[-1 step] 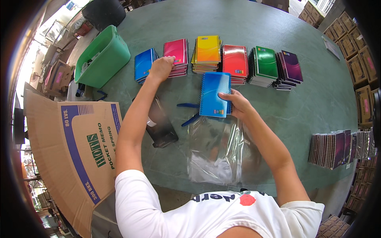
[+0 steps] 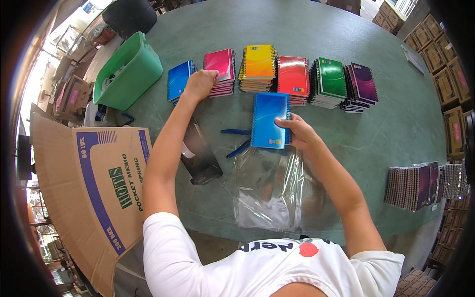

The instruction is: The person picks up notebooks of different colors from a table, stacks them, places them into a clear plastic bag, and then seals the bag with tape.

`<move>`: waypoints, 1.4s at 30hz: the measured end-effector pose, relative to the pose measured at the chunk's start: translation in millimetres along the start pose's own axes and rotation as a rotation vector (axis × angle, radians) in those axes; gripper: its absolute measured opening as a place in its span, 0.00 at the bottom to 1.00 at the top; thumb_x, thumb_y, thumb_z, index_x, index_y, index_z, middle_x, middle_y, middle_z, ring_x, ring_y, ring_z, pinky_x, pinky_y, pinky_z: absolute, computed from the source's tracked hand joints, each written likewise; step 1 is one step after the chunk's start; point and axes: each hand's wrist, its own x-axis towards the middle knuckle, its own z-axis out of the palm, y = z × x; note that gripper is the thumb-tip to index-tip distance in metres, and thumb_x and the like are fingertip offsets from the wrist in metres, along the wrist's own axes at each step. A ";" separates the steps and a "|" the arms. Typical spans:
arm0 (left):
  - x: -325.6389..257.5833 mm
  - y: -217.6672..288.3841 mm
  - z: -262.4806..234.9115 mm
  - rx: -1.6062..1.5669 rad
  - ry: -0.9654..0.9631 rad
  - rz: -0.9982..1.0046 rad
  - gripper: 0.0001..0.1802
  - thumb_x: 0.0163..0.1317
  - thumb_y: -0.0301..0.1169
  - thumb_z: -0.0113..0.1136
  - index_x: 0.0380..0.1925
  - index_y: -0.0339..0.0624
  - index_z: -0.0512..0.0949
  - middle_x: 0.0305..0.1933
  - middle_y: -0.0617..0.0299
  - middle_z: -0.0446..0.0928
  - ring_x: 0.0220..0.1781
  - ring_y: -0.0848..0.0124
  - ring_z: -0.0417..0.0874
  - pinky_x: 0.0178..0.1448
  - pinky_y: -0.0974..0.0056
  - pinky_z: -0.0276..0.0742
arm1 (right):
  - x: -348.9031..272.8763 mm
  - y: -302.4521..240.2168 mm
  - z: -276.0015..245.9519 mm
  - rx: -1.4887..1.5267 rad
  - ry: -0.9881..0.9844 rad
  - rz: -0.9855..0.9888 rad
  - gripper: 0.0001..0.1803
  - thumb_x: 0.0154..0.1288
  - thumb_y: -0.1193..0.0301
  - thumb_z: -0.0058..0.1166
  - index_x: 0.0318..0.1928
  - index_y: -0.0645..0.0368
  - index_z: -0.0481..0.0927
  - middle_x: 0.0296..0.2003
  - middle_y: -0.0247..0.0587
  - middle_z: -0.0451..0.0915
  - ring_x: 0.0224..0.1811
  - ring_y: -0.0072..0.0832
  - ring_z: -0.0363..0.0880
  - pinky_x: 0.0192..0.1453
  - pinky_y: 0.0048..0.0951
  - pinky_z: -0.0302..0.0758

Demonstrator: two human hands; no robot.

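Observation:
My left hand (image 2: 200,84) reaches to the far row and grips the near left corner of the top pink notebook (image 2: 221,67) on its stack. My right hand (image 2: 298,132) holds a blue spiral notebook (image 2: 269,120) by its right edge, just above the green table (image 2: 396,133). Below it lies a pile of clear plastic bags (image 2: 274,190). The far row has stacks of blue (image 2: 178,80), yellow-orange (image 2: 258,67), red (image 2: 293,76), green (image 2: 330,81) and purple notebooks (image 2: 362,84).
A green plastic bin (image 2: 129,72) stands at the far left. An open cardboard box (image 2: 94,188) sits left of me. A black glossy pack (image 2: 200,156) and a blue tool (image 2: 236,141) lie between my arms. Wrapped notebook packs (image 2: 420,185) stand at the right; cartons line the right edge.

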 end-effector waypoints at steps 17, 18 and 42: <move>45.7 96.8 24.2 0.046 0.344 0.430 0.18 0.54 0.30 0.58 0.46 0.39 0.73 0.45 0.48 0.78 0.49 0.55 0.79 0.53 0.55 0.73 | -64.7 24.3 -42.1 0.479 0.023 -0.025 0.18 0.60 0.69 0.57 0.49 0.63 0.72 0.44 0.43 0.79 0.44 0.31 0.81 0.49 0.34 0.79; 45.8 100.8 14.9 0.045 0.305 0.402 0.15 0.54 0.30 0.57 0.43 0.40 0.74 0.41 0.49 0.78 0.46 0.56 0.80 0.50 0.56 0.74 | -69.3 19.9 -41.6 0.382 0.047 -0.037 0.18 0.61 0.69 0.57 0.49 0.63 0.72 0.44 0.43 0.79 0.44 0.32 0.80 0.49 0.34 0.79; -9.2 164.1 -47.2 -0.930 0.164 0.541 0.20 0.49 0.17 0.53 0.43 0.42 0.77 0.47 0.52 0.78 0.54 0.58 0.77 0.60 0.57 0.70 | -99.7 7.8 -72.6 0.544 -0.114 -0.127 0.28 0.62 0.59 0.51 0.56 0.66 0.68 0.49 0.51 0.77 0.51 0.39 0.77 0.59 0.45 0.71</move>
